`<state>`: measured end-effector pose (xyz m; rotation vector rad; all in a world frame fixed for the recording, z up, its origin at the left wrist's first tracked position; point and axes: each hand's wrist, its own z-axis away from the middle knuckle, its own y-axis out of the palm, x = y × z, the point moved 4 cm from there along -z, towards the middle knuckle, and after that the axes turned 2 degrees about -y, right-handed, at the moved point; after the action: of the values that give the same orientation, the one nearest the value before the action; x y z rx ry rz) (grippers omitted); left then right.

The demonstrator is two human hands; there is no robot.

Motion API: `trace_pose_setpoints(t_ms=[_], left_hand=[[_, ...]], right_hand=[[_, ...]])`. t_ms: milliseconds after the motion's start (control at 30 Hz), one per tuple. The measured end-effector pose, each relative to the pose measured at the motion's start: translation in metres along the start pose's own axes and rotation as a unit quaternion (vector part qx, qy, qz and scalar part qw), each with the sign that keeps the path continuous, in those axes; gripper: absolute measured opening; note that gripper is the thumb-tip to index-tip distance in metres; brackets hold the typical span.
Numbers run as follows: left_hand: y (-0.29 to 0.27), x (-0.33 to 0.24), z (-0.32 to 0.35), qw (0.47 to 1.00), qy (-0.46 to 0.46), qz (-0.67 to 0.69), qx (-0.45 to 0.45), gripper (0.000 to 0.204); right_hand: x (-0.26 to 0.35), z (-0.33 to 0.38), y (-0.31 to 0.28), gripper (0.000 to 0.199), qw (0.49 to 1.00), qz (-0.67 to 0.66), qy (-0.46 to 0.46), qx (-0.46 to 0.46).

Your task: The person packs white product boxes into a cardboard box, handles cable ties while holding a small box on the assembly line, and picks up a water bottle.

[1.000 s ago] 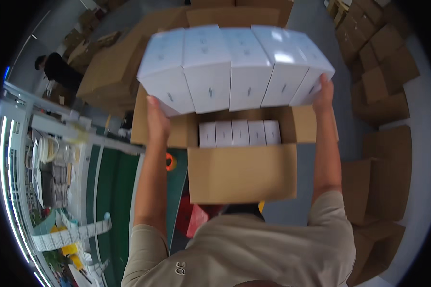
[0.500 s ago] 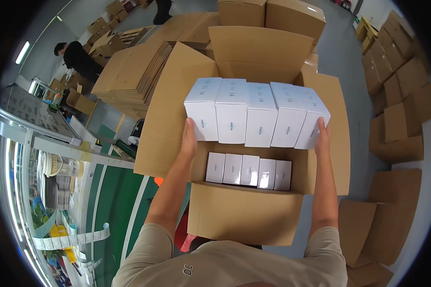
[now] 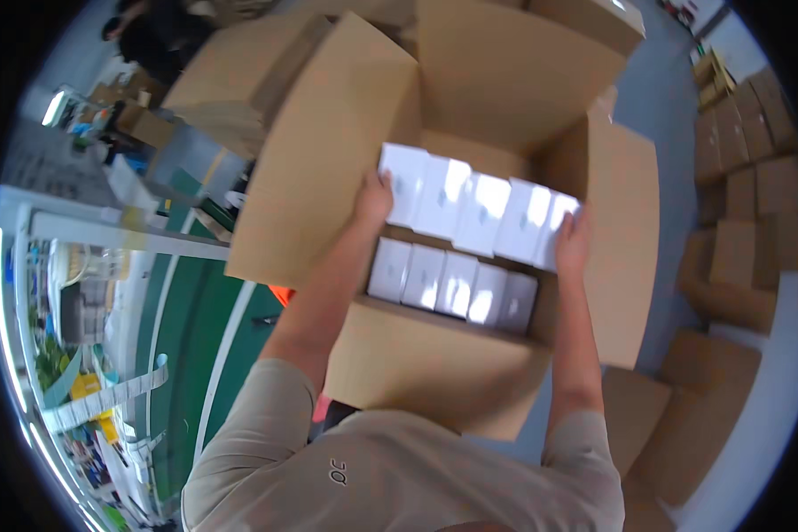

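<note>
seems to be at the loading step, fitting a row of five glossy white cuboid card boxes [image 3: 479,208] into a large open brown corrugated-cardboard carton [image 3: 439,359]. held within the mouth of the carton toward the far side, just behind a second row of five glossy white card boxes [image 3: 452,282] standing along the near side. cannot tell from this angle whether resting on anything below or hanging clear.

calls next, in all likelihood, for squaring up with the near row, clearing the spread brown cardboard flaps [image 3: 625,248], pressing evenly inward all the way down, and only then slipping fingers out at the ends. could spill a middle box if squeezed unevenly.

with the bare left hand [image 3: 375,199], clasps the left end, partly open and cupped against the outermost box. with the bare right hand [image 3: 573,244], clasps the right end in much the same way. neither released nor clenched: grasping all five as one block. too blurred and hidden to count fingers.
</note>
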<state>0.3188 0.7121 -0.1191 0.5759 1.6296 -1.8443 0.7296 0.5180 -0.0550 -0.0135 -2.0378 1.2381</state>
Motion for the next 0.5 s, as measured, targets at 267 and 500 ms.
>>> trace_pose_setpoints(t_ms=[267, 500], left_hand=[[0.077, 0.012, 0.004, 0.991, -0.077, -0.054, 0.091, 0.061], [0.135, 0.129, -0.017, 0.985, -0.097, 0.004, 0.142, 0.067]], right_hand=[[-0.076, 0.029, 0.065, 0.069, 0.964, 0.12, 0.159, 0.177], [-0.089, 0.036, 0.145, 0.083, 0.897, 0.23, 0.133, 0.353]])
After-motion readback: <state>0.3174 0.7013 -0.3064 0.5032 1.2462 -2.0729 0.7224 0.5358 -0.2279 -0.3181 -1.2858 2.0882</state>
